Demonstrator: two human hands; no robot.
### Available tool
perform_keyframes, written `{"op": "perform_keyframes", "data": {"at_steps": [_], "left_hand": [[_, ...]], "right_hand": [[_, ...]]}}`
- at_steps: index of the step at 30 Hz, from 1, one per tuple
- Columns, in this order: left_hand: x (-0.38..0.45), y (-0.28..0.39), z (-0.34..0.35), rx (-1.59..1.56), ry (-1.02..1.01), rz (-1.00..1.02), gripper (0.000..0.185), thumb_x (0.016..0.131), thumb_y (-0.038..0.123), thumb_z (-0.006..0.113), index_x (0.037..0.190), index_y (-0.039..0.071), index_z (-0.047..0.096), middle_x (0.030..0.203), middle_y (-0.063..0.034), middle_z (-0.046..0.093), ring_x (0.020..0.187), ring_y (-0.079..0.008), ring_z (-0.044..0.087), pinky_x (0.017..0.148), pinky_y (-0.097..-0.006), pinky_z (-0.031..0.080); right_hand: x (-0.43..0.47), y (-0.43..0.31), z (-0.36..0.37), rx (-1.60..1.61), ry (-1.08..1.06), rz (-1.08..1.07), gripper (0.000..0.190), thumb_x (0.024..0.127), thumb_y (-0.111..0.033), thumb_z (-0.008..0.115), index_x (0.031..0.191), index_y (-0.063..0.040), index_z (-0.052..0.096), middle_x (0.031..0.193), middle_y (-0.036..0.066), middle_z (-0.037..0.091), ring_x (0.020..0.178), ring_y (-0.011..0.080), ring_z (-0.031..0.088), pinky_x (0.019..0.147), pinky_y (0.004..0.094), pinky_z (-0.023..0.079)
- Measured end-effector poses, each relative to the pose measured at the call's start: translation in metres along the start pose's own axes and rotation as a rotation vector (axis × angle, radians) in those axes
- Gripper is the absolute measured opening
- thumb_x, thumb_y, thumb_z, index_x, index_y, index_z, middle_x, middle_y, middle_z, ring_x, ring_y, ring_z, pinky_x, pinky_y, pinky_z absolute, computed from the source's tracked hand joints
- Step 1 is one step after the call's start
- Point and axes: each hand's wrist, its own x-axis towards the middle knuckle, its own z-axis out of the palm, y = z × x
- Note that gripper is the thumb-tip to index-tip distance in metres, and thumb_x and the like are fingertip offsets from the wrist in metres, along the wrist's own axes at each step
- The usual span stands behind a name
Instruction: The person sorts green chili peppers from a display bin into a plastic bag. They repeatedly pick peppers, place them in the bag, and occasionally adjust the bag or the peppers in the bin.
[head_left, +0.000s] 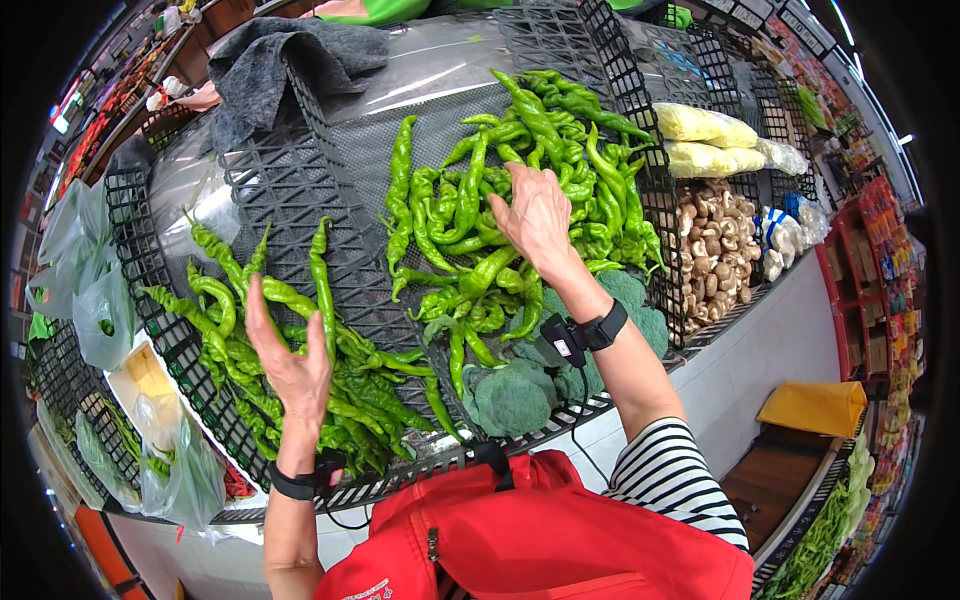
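Observation:
My left hand (289, 367) is held thumb apart from the fingers, with nothing in it, over a heap of thin green peppers (360, 405) in the left section. My right hand (536, 217) reaches into a larger pile of bright green long peppers (450, 210) in the middle section. Its fingertips are partly hidden among them, so I cannot tell whether it grips one. Below this pile, several broccoli heads (514, 397) lie at the front edge, partly behind my right forearm. A single pepper (322, 277) stands out above the left heap.
Black mesh dividers (622, 82) separate the sections. Brown mushrooms (716, 255) and yellow wrapped packs (709, 139) lie on the right. A dark grey cloth (255, 75) drapes over the back left. Plastic bags (105, 300) hang at far left. A cable (577, 427) runs from my right wrist device.

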Motion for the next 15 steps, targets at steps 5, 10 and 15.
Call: {"op": "perform_keyframes", "data": {"at_steps": [5,10,15], "left_hand": [[-0.011,0.029,0.009,-0.051,-0.058,0.023,0.072,0.083,0.001,0.071,0.148,0.002,0.039,0.149,-0.0182,0.045,0.138,-0.0352,0.043,0.115,-0.0428,0.032],[-0.017,0.056,0.005,-0.239,-0.279,-0.001,0.054,0.084,0.005,0.071,0.136,0.005,0.055,0.141,-0.0181,0.052,0.133,-0.0334,0.049,0.111,-0.043,0.039],[-0.017,0.087,0.007,-0.407,-0.421,0.095,0.071,0.089,0.026,0.072,0.147,0.001,0.041,0.146,-0.0201,0.048,0.133,-0.036,0.048,0.111,-0.0428,0.039]], "right_hand": [[0.002,0.025,-0.004,0.14,-0.023,0.051,0.035,0.078,-0.02,0.074,0.108,-0.002,0.071,0.1,0.016,0.071,0.092,0.0312,0.067,0.083,0.0413,0.053],[-0.018,-0.003,-0.044,0.824,-0.002,0.137,0.032,0.082,-0.006,0.075,0.112,0.0,0.067,0.099,0.007,0.068,0.09,0.0158,0.064,0.076,0.0287,0.054],[-0.066,-0.055,-0.065,1.26,-0.412,0.275,0.04,0.084,0.002,0.074,0.121,-0.001,0.06,0.107,0.003,0.063,0.097,0.0118,0.063,0.083,0.0269,0.055]]}}
